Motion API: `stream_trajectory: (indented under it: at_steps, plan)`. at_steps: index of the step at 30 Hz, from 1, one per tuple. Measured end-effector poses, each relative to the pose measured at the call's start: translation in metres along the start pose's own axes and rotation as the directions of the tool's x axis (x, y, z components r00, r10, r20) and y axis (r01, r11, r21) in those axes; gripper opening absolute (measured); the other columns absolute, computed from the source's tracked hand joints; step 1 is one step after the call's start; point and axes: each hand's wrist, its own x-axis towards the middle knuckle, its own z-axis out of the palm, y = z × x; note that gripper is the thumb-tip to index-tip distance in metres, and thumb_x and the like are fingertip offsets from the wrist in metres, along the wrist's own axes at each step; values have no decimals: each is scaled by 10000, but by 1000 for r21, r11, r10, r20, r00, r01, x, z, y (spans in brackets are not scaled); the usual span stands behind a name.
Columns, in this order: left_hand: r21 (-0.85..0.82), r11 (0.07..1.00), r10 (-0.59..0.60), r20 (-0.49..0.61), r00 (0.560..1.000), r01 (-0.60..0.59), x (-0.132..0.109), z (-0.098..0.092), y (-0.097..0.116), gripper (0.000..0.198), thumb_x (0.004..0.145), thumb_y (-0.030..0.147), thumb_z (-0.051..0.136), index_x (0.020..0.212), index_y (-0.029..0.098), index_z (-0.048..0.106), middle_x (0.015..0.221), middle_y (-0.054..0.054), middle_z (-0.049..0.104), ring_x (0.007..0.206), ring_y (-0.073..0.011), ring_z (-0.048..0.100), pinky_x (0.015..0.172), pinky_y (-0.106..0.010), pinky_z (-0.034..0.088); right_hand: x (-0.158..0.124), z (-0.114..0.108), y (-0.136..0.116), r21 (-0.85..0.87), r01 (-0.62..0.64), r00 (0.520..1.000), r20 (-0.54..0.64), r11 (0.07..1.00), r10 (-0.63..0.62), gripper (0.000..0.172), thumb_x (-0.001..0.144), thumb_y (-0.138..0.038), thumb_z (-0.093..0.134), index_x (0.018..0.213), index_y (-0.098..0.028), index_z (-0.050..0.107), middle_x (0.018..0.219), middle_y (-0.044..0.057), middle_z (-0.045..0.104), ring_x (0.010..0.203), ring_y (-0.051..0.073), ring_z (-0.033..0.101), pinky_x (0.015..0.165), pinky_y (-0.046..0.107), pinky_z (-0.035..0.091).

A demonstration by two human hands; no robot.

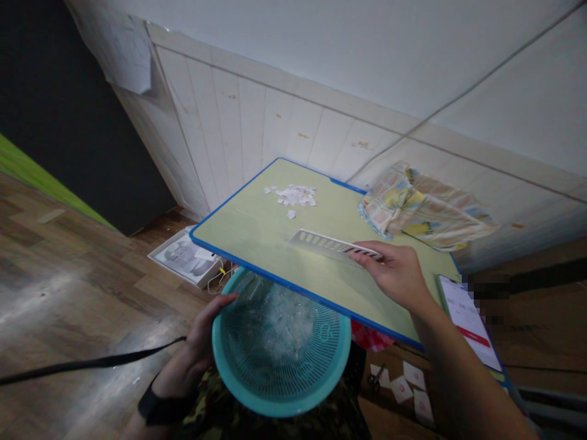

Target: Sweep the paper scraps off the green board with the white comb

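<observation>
My left hand (202,342) grips the left rim of a teal plastic basket (238,373), held just below the near edge of a pale green table (257,232) with a blue border. White paper bits (282,324) lie inside the basket. My right hand (398,275) is closed on a white slotted comb-like tool (321,243) that lies flat on the table top. A small pile of white paper scraps (293,195) sits on the far part of the table, apart from the tool.
A patterned cloth bundle (422,208) rests at the table's far right against the white panelled wall. A phone (468,318) lies on the right edge. On the wooden floor are a white box (183,256), scissors (375,380) and paper squares (413,385). A black strap (92,363) crosses the left.
</observation>
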Motion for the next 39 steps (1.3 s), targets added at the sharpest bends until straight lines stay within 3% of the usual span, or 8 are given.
stream_trajectory:
  at_steps: [8,15,27,33,39]
  plan:
    - [-11,999,-40,2,999,40,-2,1,1,312,889,104,555,688,24,780,594,-179,772,489,-254,729,548,-342,627,9,-5,2,-63,44,998,-33,997,-46,170,885,-300,668,945,-215,802,886,47,805,718,204,742,622,280,534]
    - [-2,999,-35,2,999,35,-1,-1,0,334,899,121,545,681,33,783,594,-175,772,490,-256,731,552,-344,629,8,-2,-6,-47,78,997,23,996,-77,158,883,-284,671,946,-219,800,889,40,806,705,193,742,622,273,535]
    - [-22,999,-30,-1,1000,30,0,-3,-1,254,850,97,590,684,62,779,621,-167,787,503,-252,733,550,-342,630,14,-8,5,-132,79,996,-24,988,-83,184,893,-333,647,953,-253,801,896,36,805,704,205,742,607,292,553]
    - [-5,1000,-17,-10,1000,17,-3,1,1,298,864,94,570,646,62,770,570,-144,769,465,-231,712,514,-319,615,7,-5,2,-50,54,999,-7,997,-54,159,876,-299,671,936,-229,800,899,42,806,736,213,754,625,290,568]
    - [-25,998,-56,29,998,56,-1,-3,0,215,825,109,625,663,96,766,567,-121,772,482,-234,718,501,-311,612,1,-9,0,-16,5,1000,-18,1000,-5,145,854,-322,687,903,-247,801,865,34,804,723,217,755,611,292,585]
